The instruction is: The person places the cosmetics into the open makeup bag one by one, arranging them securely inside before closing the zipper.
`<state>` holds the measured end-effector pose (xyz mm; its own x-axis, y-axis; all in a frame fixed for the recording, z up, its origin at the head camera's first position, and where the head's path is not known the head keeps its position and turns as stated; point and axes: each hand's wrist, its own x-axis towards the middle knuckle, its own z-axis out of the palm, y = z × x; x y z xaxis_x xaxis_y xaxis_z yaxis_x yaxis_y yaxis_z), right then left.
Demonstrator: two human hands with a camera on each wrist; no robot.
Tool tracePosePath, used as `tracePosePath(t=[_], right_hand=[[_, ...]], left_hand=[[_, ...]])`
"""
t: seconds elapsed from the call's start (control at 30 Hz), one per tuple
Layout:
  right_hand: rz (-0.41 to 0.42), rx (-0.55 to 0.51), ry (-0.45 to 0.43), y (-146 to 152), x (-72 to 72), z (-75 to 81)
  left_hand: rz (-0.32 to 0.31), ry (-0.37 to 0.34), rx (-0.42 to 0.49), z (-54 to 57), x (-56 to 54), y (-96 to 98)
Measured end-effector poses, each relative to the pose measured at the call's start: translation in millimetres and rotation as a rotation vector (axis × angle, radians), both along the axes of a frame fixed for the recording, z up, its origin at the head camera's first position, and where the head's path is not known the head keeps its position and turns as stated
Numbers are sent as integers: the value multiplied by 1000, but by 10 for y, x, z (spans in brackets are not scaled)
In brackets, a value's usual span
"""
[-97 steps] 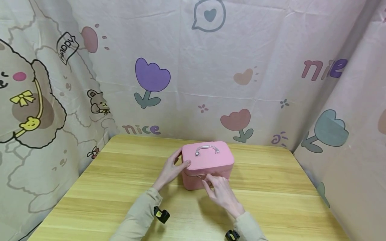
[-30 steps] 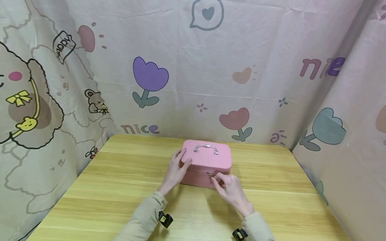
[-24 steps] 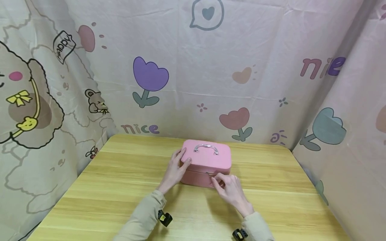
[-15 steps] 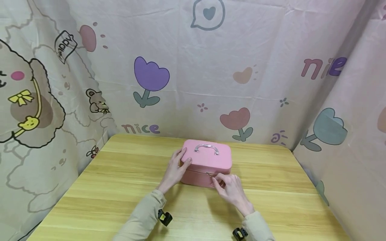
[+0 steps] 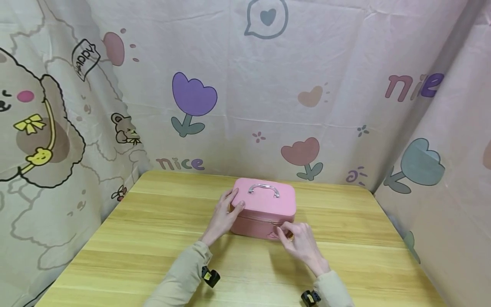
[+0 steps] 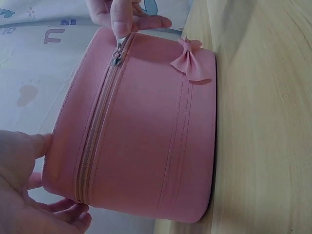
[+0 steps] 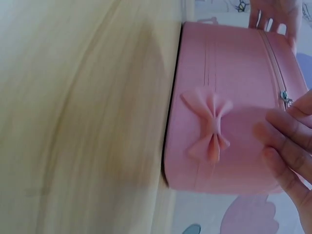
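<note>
A pink cosmetic case (image 5: pixel 264 207) with a silver top handle (image 5: pixel 264 186) stands upright on the table, lid down. My left hand (image 5: pixel 223 216) holds its left end, thumb on the lid's front corner and fingers at the side. On the front, my right hand (image 5: pixel 304 244) pinches the zipper pull (image 6: pixel 117 57) between thumb and fingertips, near the right end. In the left wrist view, the zipper (image 6: pixel 92 131) looks closed from the left corner to the slider; beyond it, the right hand hides the track. A pink bow (image 7: pixel 213 124) sits low on the front.
The case stands towards the back of a wood-grain table (image 5: pixel 172 204). Printed fabric curtains (image 5: pixel 245 85) hang behind the table and on both sides. Each wrist carries a small black camera, such as the left wrist camera (image 5: pixel 210 276).
My right hand has drawn the zipper pull rightward along the front. Since the oldest frame, the case has turned slightly, and my left fingers have shifted at its left end.
</note>
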<state>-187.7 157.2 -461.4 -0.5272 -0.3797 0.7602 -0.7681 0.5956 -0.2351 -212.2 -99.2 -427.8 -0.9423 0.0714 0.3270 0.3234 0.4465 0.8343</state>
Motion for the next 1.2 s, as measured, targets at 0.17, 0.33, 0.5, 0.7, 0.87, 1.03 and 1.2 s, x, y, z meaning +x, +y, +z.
tracePosePath(t=[0.17,0.33,0.5,0.7,0.87,1.03,1.2], right_hand=[[7,-16,-48,193,22,2],[-47,-32,-54,395,45,8],[-52,-42,-67,478,47,8],[-42,-59,-111,496,35,0],[-44,-69,-178,509,27,-5],[-48,-78,-258,496,34,-5],[5,-93,-244,457,20,-16]], left_hand=[[-1,1,5,6,-1,4],[1,10,9,13,1,5],[-2,14,7,12,8,6],[3,22,16,3,7,7],[4,18,20,-7,-3,3],[-8,25,20,-29,-25,-13],[-28,18,28,-45,-58,-58]])
